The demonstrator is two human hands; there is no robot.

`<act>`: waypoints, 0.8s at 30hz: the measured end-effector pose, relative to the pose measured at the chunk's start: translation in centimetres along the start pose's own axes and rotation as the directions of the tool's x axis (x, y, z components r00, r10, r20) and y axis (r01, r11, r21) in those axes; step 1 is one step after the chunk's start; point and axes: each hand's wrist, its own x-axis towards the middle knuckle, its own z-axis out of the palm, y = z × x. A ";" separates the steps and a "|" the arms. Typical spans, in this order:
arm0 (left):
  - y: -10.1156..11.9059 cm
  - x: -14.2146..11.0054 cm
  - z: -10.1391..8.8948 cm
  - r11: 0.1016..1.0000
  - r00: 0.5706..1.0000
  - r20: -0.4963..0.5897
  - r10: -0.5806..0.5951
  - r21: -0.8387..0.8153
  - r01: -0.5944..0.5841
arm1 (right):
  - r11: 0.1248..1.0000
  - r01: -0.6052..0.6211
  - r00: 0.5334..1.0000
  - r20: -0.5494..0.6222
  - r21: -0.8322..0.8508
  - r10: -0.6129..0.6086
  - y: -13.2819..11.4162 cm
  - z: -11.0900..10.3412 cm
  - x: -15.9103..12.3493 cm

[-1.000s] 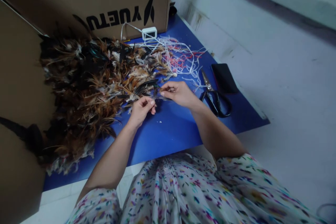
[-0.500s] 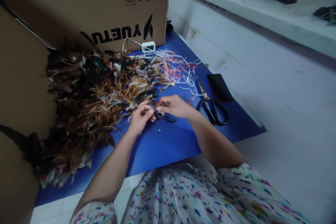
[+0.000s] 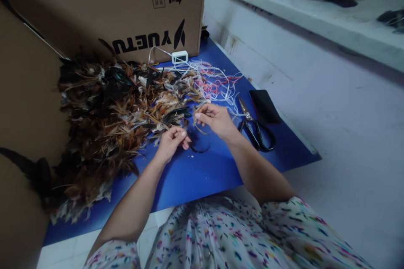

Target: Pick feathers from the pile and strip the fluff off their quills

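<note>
My left hand (image 3: 172, 143) is pinched at the near edge of the feather pile. A thin dark feather (image 3: 200, 150) sticks out to the right from its fingertips. To the right and slightly higher, my right hand (image 3: 217, 120) pinches a slim tan feather (image 3: 200, 129) that curves down below the thumb. The two hands are apart, with blue tabletop between them. A big heap of brown, black and cream feathers (image 3: 116, 113) spreads over the table to the left of both hands. How the feathers sit inside the fingers is partly hidden.
Black-handled scissors (image 3: 257, 132) and a dark phone (image 3: 264, 106) lie right of my right hand. White and pink strings (image 3: 214, 82) tangle behind, near a small white device (image 3: 179, 57). A cardboard box (image 3: 142, 12) stands at the back; a ledge (image 3: 303, 8) runs along the wall.
My hands have drawn apart. The right hand has moved up and away with a tan feather, while the left stays nearly in place, slightly lower, with the dark feather.
</note>
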 end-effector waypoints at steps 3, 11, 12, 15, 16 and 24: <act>0.3 0.0 0.0 0.994 0.998 -0.040 -0.047 -0.099 0.043 | 0.998 -0.006 1.000 -0.009 0.059 0.006 -0.1 0.1 0.0; 0.4 0.3 -0.2 0.951 0.984 -0.054 -0.168 -0.273 0.148 | 0.998 -0.042 0.993 0.110 0.052 0.036 -0.4 0.8 -0.8; 0.4 0.3 -0.3 0.945 0.983 -0.048 -0.176 -0.287 0.156 | 0.998 -0.044 0.993 0.116 0.051 0.038 -0.4 0.9 -0.9; 0.4 0.2 -0.3 0.929 0.979 -0.015 -0.202 -0.321 0.186 | 0.999 -0.029 0.993 0.119 0.039 0.024 -0.2 1.1 -1.1; 0.5 0.2 -0.2 0.922 0.978 -0.003 -0.209 -0.333 0.196 | 0.999 -0.014 0.993 0.117 0.030 0.011 0.0 1.1 -1.1; 0.7 0.2 -0.2 0.899 0.966 -0.002 -0.259 -0.366 0.240 | 0.994 0.053 0.995 0.087 -0.092 -0.045 0.2 1.4 -1.3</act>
